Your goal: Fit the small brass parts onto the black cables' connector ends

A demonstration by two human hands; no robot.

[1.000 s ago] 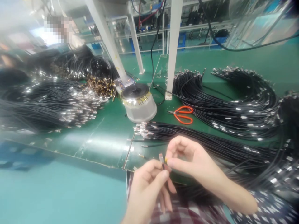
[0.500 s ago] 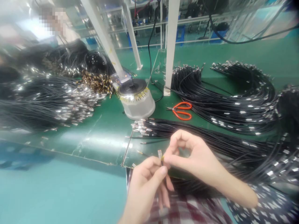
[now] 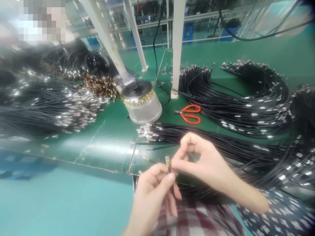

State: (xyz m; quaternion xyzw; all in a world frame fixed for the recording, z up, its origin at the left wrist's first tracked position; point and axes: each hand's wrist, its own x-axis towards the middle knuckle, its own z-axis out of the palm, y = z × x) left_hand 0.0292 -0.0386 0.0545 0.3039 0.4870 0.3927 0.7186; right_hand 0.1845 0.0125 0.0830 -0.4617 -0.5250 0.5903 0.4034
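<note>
My left hand is closed in a pinch on a thin black cable end with a small silver connector sticking up between both hands. My right hand pinches the same connector from the right, thumb and forefinger together, with a speck of yellow at its fingertips. Both hands hover over the near edge of the green table. Just beyond them lies a bundle of black cables with silver tips pointing left.
A round white device with a black top stands at mid table. Orange-handled scissors lie to its right. Large coils of black cables fill the right side, more cable piles the left. White frame posts rise behind. A person is at the far left.
The view has shifted slightly, so everything sits a little higher and further left. Both hands keep pinching the connector with hardly any change in grip.
</note>
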